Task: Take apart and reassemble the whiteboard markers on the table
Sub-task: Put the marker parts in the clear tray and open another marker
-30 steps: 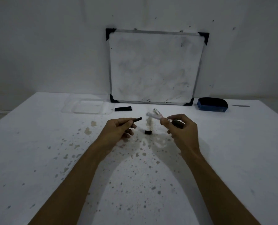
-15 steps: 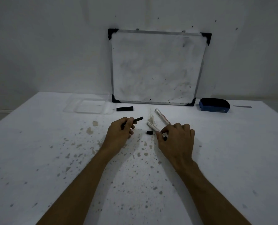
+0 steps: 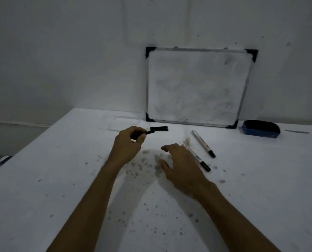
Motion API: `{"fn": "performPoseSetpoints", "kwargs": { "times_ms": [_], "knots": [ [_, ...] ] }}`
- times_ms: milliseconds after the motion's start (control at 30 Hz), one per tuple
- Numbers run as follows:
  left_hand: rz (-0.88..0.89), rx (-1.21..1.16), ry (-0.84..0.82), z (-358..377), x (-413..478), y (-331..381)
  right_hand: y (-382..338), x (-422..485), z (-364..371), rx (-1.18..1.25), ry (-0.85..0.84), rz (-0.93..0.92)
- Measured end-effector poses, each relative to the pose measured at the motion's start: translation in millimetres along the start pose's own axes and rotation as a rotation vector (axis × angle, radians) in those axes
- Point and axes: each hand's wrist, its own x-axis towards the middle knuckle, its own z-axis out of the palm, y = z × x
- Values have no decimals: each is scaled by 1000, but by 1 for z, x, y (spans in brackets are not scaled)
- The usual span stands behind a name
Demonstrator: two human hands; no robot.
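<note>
The right hand (image 3: 183, 166) has let go of its marker (image 3: 197, 157), which now lies on the bench (image 3: 60, 179); that grip is open. The left hand (image 3: 128, 144) still pinches a black cap (image 3: 150, 132).

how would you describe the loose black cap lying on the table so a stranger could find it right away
Find the whiteboard leaning on the wall at the table's far edge. Just in front of its lower left corner lies a short black cap, flat on the table. Unlike the similar black piece nearby, no hand holds it; the left hand grips that one.

Bare room: stained white table (image 3: 60, 179), small whiteboard (image 3: 197, 84) against plain wall (image 3: 60, 51).
</note>
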Motion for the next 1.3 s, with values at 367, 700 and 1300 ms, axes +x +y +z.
{"fn": "performPoseSetpoints", "kwargs": {
  "times_ms": [367,700,1300],
  "knots": [
    [2,334,52,-76,87,-26,-17,72,69,-99,-66,78],
    [-121,643,-421,-54,182,-47,-4,79,81,-107,2,66],
    [275,356,-238,-14,50,4,-17,46,8,522,205,288]
  ]
}}
